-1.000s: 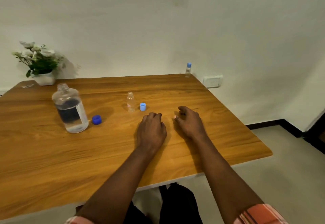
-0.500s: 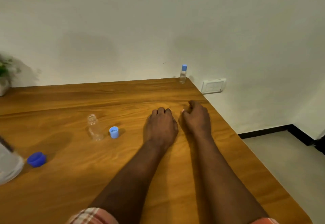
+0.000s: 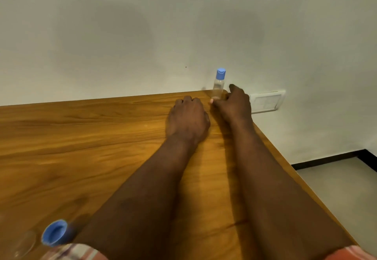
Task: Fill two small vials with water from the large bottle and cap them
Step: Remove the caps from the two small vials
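Note:
A small clear vial with a light blue cap (image 3: pixel 218 85) stands upright at the table's far right corner, against the wall. My right hand (image 3: pixel 234 102) is just right of it, thumb tip near its base and forefinger raised beside it; no firm grip shows. To the left of that hand, my left hand (image 3: pixel 187 120) rests on the wood with loosely curled fingers and holds nothing. At the bottom left lies a loose light blue cap (image 3: pixel 54 232), open side up. Beside it is a blurred, uncapped clear vial (image 3: pixel 23 243). The large bottle is out of view.
The wooden table (image 3: pixel 81 147) ends at the white wall behind and at a slanted right edge (image 3: pixel 285 162), with floor beyond. A white switch plate (image 3: pixel 265 101) sits on the wall right of the corner.
Both arms have stretched forward to the far right corner and the view has followed. My right hand has come up beside the capped vial. The large bottle and dark blue cap have left the view.

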Tool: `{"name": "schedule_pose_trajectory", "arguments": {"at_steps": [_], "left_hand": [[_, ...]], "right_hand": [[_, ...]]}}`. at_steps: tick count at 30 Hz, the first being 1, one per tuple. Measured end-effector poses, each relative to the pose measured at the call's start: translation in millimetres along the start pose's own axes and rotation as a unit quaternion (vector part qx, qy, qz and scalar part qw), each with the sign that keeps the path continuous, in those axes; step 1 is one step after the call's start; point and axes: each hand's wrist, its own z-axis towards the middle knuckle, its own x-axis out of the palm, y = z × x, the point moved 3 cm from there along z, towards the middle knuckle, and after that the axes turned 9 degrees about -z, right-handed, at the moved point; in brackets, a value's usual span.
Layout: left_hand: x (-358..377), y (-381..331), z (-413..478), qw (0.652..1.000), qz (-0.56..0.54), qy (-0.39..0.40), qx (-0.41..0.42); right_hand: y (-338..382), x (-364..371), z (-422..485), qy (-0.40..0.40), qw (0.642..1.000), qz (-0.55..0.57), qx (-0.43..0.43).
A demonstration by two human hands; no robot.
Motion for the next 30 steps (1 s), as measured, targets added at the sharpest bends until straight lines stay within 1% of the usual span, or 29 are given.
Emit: {"name": "schedule_pose_trajectory", "arguments": {"at_steps": [3, 6, 13, 18, 23, 27, 30], "left_hand": [[8, 4, 18, 1.000, 0.000, -0.006, 0.006], [12, 6, 25, 1.000, 0.003, -0.007, 0.003], [-5, -4, -7, 1.000, 0.000, -0.006, 0.022], [-27, -4, -51, 1.000, -0.021, 0.019, 0.011], [-58, -8, -111, 0.998, -0.040, 0.043, 0.006], [-93, -12, -175, 0.998, -0.036, 0.045, 0.031], [-104, -11, -199, 0.997, -0.043, 0.055, 0.028]], "right_hand": [[0, 10, 21, 0.009, 1.000, 0.015, -0.010], [0, 14, 27, 0.000, 1.000, 0.023, -0.017], [0, 1, -6, -0.010, 0.999, 0.023, -0.029], [2, -10, -58, -0.007, 0.999, 0.035, -0.028], [6, -26, -135, -0.013, 0.999, 0.043, -0.027], [15, -44, -214, -0.012, 0.998, 0.053, -0.033], [17, -48, -247, -0.023, 0.997, 0.055, -0.038]]}}
